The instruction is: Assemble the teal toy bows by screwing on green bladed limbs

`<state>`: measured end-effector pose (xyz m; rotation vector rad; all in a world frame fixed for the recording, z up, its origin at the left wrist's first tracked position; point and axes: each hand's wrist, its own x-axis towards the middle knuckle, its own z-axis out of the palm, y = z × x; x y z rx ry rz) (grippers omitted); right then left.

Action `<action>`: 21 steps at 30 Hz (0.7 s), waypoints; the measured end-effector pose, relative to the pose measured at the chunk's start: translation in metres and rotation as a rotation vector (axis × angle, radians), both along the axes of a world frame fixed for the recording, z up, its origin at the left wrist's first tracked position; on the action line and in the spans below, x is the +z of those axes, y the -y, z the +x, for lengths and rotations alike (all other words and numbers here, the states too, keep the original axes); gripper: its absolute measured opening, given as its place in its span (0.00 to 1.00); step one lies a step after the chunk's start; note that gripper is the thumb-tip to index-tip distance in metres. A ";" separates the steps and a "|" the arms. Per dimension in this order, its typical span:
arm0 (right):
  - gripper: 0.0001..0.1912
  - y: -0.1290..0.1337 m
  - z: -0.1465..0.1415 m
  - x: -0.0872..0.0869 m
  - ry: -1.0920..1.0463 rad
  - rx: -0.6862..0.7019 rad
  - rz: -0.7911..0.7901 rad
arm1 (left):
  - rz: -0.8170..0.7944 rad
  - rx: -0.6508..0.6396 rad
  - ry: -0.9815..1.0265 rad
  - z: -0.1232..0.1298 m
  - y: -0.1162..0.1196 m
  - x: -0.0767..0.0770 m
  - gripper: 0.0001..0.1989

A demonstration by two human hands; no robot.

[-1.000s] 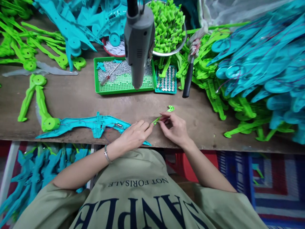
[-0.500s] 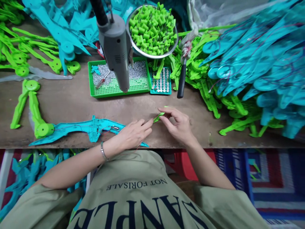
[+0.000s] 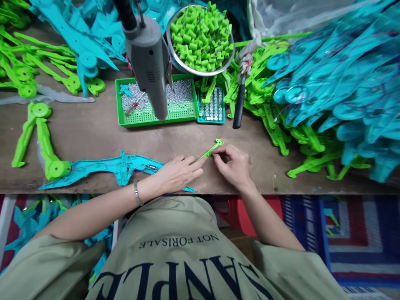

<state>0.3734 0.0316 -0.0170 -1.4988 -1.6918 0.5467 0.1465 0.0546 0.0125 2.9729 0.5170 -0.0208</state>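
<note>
A thin green plastic piece (image 3: 215,146) lies slanted at the middle of the table's front part. My left hand (image 3: 177,174) holds its lower end under the fingers, palm down, over the right end of a long blue part (image 3: 109,165). My right hand (image 3: 232,163) is pinched closed at the right edge of the green piece; whatever is between the fingertips is too small to make out. In the blue part sit a small metal spring-like piece and thin red wires. A green jointed part (image 3: 58,168) touches its left end.
Behind my hands stand a green tray (image 3: 156,122) of screws, a small tray of round metal pieces (image 3: 211,109) and a bowl (image 3: 233,50) of green parts. A grey electric screwdriver (image 3: 150,66) hangs over the screw tray. Blue parts (image 3: 337,79) are heaped at right.
The green piece now shows more of its length, its hooked upper end uncovered. My right hand has moved slightly down along it, fingers drawn together. My left hand has shifted slightly.
</note>
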 end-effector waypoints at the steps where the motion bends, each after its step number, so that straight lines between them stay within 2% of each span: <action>1: 0.06 -0.001 -0.001 0.000 0.000 0.000 -0.003 | -0.008 -0.003 0.007 0.000 0.000 0.000 0.05; 10: 0.06 -0.002 -0.002 -0.003 -0.087 -0.015 -0.020 | 0.059 -0.017 -0.087 0.002 0.002 0.001 0.07; 15: 0.07 -0.004 0.001 -0.003 -0.048 -0.034 -0.011 | 0.043 -0.021 -0.115 0.003 0.002 0.003 0.06; 21: 0.08 -0.002 0.001 -0.007 -0.108 -0.027 -0.058 | 0.018 -0.010 -0.097 0.003 0.001 0.003 0.07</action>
